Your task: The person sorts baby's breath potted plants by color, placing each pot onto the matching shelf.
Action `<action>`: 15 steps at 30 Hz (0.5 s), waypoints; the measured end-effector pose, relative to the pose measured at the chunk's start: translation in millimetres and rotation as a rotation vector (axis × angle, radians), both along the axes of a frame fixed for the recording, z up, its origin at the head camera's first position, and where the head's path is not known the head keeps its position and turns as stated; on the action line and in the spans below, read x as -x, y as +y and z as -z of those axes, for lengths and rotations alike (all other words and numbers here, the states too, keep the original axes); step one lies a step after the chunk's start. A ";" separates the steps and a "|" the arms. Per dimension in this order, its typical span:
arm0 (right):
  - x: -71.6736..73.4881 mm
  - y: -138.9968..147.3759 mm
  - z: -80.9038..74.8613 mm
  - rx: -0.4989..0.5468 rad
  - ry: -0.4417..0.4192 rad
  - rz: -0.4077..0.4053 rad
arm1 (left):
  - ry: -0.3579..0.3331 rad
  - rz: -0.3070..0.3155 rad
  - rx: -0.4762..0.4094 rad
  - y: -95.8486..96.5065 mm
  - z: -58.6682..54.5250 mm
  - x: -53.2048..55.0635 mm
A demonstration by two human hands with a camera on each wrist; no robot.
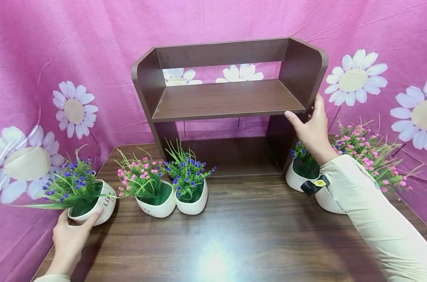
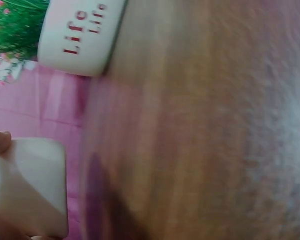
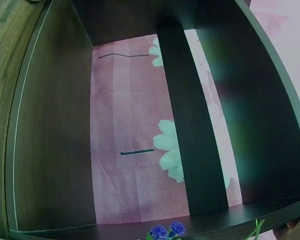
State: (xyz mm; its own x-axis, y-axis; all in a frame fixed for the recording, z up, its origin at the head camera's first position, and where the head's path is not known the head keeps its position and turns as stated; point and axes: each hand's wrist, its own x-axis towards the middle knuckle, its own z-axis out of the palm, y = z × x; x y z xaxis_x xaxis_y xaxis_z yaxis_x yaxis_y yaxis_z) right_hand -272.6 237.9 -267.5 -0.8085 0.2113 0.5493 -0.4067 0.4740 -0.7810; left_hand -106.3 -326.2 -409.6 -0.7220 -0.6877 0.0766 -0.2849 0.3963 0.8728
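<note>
Left fingers (image 1: 92, 219) are clamping the likely slick 8-o'clock flowerpot (image 1: 105, 206) by its graspable wall, right fingers (image 1: 319, 106) the bookshelf (image 1: 231, 100) by its 3-o'clock side.

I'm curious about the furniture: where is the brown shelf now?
In the head view, the brown shelf sits mid-picture at the back of the table, potted flowers near both ends; the right hand grips its right side.
</note>
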 end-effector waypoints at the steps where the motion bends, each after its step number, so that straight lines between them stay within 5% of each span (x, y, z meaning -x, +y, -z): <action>1: 0.2 0.2 -0.1 -0.001 0.003 0.000 | 0.041 -0.003 -0.021 -1.1 -0.6 -0.3; 8: 0.1 -0.1 -1.2 -0.004 0.011 0.001 | 0.471 0.108 -0.305 -3.8 -10.2 3.9; 15: 0.3 -1.2 -0.5 0.002 0.011 -0.009 | 0.581 0.093 -0.370 31.3 -65.2 -0.9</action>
State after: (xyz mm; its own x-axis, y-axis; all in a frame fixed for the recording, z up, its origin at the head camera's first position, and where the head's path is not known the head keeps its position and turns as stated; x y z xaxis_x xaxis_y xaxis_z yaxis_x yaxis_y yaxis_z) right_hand -272.9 236.7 -267.0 -0.8043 0.2047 0.5578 -0.4198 0.4687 -0.7773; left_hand -105.4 -294.8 -344.4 -0.6921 -0.6805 0.2407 0.2896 0.0436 0.9561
